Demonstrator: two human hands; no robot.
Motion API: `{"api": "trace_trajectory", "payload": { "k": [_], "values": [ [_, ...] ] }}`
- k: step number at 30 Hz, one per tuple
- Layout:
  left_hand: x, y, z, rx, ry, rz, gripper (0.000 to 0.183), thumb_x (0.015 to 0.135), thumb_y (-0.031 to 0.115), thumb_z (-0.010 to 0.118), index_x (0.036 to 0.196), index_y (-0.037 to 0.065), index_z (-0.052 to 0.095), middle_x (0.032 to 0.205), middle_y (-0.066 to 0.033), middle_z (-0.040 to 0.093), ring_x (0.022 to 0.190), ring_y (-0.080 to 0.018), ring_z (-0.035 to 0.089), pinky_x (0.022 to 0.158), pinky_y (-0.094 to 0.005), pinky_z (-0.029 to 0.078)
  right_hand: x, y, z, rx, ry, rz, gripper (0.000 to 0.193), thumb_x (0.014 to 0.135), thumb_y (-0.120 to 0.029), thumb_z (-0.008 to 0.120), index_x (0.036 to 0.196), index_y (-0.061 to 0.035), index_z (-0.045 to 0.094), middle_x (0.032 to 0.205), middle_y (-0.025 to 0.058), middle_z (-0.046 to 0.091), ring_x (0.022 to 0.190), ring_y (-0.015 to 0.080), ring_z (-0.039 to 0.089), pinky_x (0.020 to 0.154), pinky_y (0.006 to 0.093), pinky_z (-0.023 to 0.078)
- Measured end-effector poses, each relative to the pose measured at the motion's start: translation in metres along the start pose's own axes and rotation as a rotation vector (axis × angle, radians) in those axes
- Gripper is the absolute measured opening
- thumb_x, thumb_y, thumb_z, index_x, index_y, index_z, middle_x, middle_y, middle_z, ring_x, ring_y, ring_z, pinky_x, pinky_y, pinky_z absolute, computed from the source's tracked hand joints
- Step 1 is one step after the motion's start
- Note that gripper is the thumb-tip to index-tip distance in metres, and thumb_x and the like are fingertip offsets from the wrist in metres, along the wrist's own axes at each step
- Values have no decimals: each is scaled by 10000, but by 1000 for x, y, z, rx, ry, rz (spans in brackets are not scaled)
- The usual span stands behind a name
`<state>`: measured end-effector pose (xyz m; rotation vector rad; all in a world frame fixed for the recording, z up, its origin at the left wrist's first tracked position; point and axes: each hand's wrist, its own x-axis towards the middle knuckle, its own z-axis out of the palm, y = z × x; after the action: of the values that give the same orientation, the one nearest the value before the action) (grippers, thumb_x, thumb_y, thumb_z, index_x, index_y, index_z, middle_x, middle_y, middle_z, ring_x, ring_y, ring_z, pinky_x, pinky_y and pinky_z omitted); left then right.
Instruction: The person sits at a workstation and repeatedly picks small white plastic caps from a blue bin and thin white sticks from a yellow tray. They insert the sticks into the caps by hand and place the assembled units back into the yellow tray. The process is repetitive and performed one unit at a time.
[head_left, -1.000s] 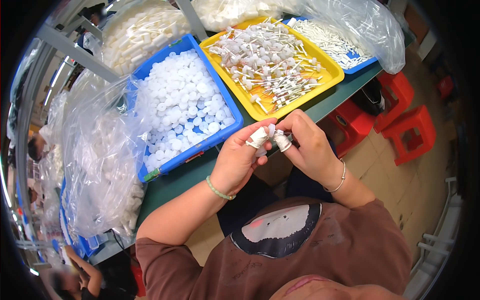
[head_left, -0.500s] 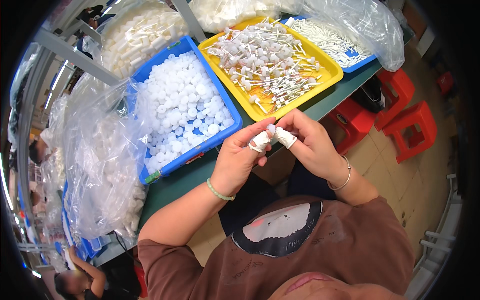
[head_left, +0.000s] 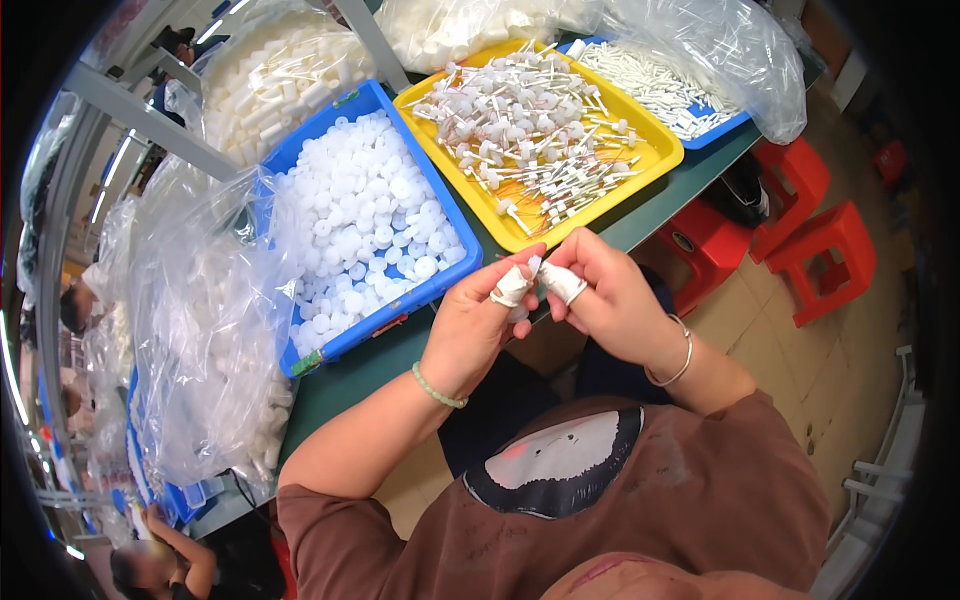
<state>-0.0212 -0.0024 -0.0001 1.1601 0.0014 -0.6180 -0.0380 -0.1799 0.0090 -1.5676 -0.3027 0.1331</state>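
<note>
White plastic piece (head_left: 533, 268) sits pinched between both hands just off the bench's near edge — left hand (head_left: 478, 325) and right hand (head_left: 607, 295) closed on it together, taped fingertips (head_left: 511, 287) meeting, below the yellow tray (head_left: 655, 135).

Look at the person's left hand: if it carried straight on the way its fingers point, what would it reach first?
The left hand points up and away, toward the yellow tray of small white stemmed parts. It would probably meet that tray's near rim first, though depth is hard to judge.
</note>
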Motion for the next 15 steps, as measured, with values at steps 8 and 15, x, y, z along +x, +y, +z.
{"api": "trace_trajectory", "payload": {
  "k": [8, 15],
  "values": [
    [2, 1, 1, -16, -20, 25, 310, 937, 188, 582, 1192, 10, 581, 873, 6, 548, 733, -44, 464, 543, -179, 367, 4, 10, -4, -896, 82, -676, 149, 858, -57, 544, 992, -10, 501, 814, 146, 581, 680, 306, 616, 568, 370, 506],
    [0, 4, 6, -106, -21, 32, 309, 939, 221, 580, 1201, 58, 562, 991, -18, 573, 756, -48, 463, 521, -162, 356, 68, -7, -160, -944, 479, -350, 321, 825, -82, 537, 1135, -6, 569, 1075, 203, 628, 1014, 354, 597, 865, 376, 478]
  ]
}}
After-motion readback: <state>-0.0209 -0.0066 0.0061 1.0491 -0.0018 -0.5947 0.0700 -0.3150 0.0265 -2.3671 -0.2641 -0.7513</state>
